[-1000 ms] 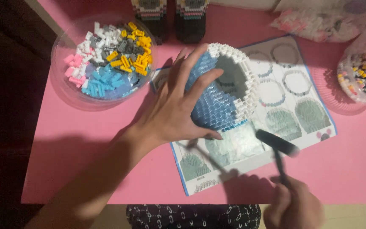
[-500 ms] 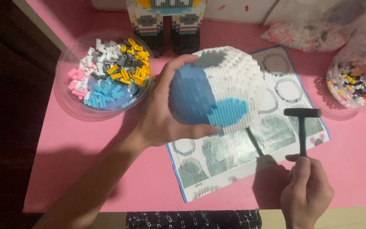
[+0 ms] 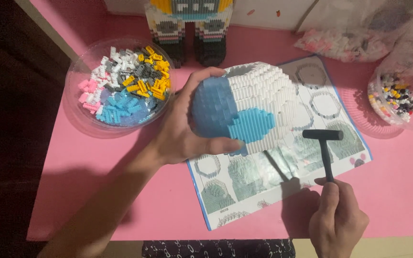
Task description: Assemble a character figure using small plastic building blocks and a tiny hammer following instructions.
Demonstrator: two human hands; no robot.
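Fingers of the right hand (image 3: 338, 222) curl shut round the lower end of a small black hammer (image 3: 325, 149), nearest the camera, so that its handle stands up and away and its crosswise head hangs free over the instruction sheet (image 3: 244, 186), just beside the model but not touching it. That low grip leaves the whole head clear for tapping.

Further in, the left hand (image 3: 182, 129) cups a rounded brick model (image 3: 249, 110), thumb under its lower edge and fingers wrapped over the top, lifting it off the pink counter (image 3: 96, 191) above the sheet. The model is tilted so its blue patches and white studded wall face the camera, with the open rim turned away.

Beyond the left hand sits a clear round dish (image 3: 80, 119) of loose bricks sorted in pink, blue, white, grey and yellow, within easy reach. At far right a second dish (image 3: 376, 107) holds mixed small pieces. A finished brick figure (image 3: 192, 28) stands at the counter's back edge.
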